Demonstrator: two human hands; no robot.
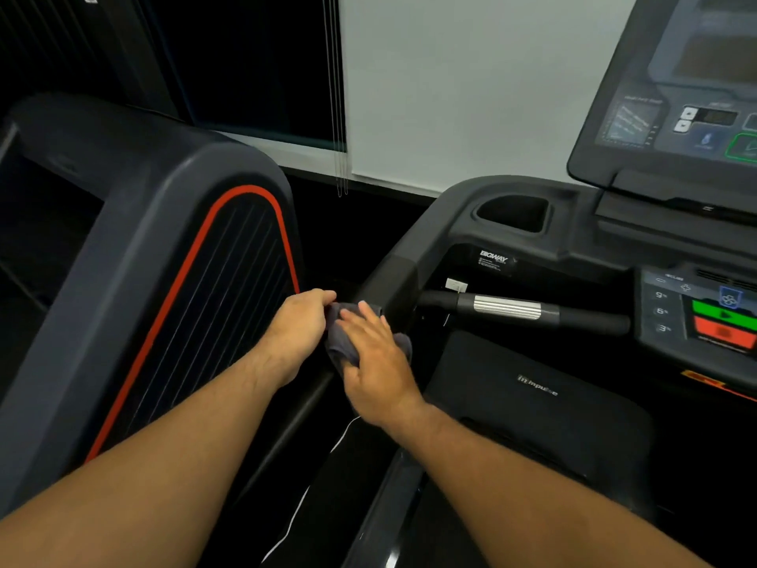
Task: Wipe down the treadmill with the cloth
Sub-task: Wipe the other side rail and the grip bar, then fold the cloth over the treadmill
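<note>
Grey cloth lies against the left side arm of the treadmill. Your left hand pinches its top edge; your right hand presses it flat, fingers straight. Keep pressure even and overlap each stroke.

Pale wall behind, dark window to its left w/ thin blind cords hanging at the edge. Red-trimmed black machine at left. Dim light.

Two arms in view: left forearm and right forearm, both bare from the lower frame edge up to the wrist. Left hand and right hand bare as well — knuckles and tendon lines show on the backs.
</note>
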